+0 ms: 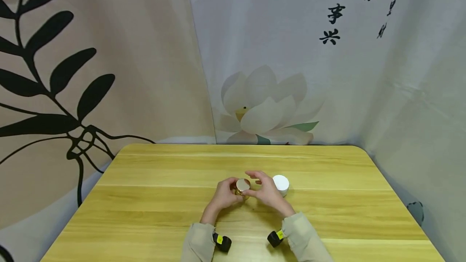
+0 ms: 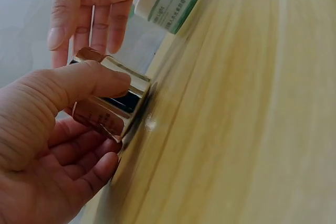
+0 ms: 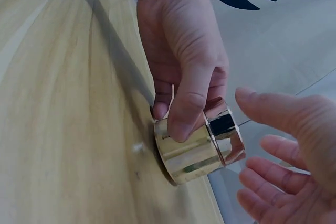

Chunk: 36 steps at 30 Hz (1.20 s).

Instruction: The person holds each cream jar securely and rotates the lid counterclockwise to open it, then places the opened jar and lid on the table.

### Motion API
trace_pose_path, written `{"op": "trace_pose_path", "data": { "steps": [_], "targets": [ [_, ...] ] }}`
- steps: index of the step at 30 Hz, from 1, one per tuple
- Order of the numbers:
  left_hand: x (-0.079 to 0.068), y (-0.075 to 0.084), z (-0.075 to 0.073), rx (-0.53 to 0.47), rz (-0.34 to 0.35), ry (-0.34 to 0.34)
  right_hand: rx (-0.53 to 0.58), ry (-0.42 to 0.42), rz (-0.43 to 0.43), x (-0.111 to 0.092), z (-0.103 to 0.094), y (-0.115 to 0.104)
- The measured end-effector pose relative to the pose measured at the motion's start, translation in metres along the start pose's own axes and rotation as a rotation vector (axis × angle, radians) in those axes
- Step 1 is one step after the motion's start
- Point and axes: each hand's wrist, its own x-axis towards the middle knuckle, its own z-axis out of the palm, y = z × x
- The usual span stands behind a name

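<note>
A shiny gold cosmetic jar [image 1: 243, 185] with a mirror-like lid [image 3: 227, 139] stands upright on the table. My left hand [image 1: 224, 194] grips its body, the thumb along the near side and the fingers curled behind. Beside the lid is my right hand [image 1: 267, 192], its thumb and fingers spread and holding nothing. In the right wrist view a small gap shows between the right fingers [image 3: 275, 174] and the lid. A white jar [image 1: 281, 183] stands just beyond the right hand; the left wrist view shows its green base and printed label.
The wooden table [image 1: 153, 213] has rounded far corners and reaches back to a printed curtain [image 1: 145, 51]. Each wrist wears a black camera [image 1: 223, 243] near a beige sleeve [image 1: 198, 242].
</note>
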Motion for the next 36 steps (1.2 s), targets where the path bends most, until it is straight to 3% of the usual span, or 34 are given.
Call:
{"op": "trace_pose_path", "data": {
  "steps": [6, 13, 17, 24, 27, 30, 36],
  "targets": [
    [0.001, 0.004, 0.000, -0.040, 0.001, 0.034, -0.001, 0.001, -0.013, 0.000, -0.004, -0.007],
    [0.003, 0.023, -0.002, -0.166, 0.019, 0.056, 0.019, 0.056, -0.037, 0.000, -0.012, -0.023],
    [0.004, 0.033, -0.003, -0.188, 0.057, 0.073, 0.044, 0.079, -0.028, 0.000, -0.017, -0.034],
    [-0.005, 0.084, -0.016, -0.186, 0.064, 0.061, 0.100, 0.106, -0.065, -0.002, -0.030, -0.059],
    [-0.008, 0.099, -0.019, -0.198, 0.073, 0.060, 0.116, 0.116, -0.086, -0.004, -0.036, -0.073],
    [-0.008, 0.107, -0.020, -0.176, 0.086, 0.069, 0.137, 0.128, -0.092, -0.007, -0.045, -0.092],
    [-0.007, 0.123, -0.019, -0.170, 0.097, 0.078, 0.179, 0.150, -0.037, -0.008, -0.054, -0.104]
  ]
}}
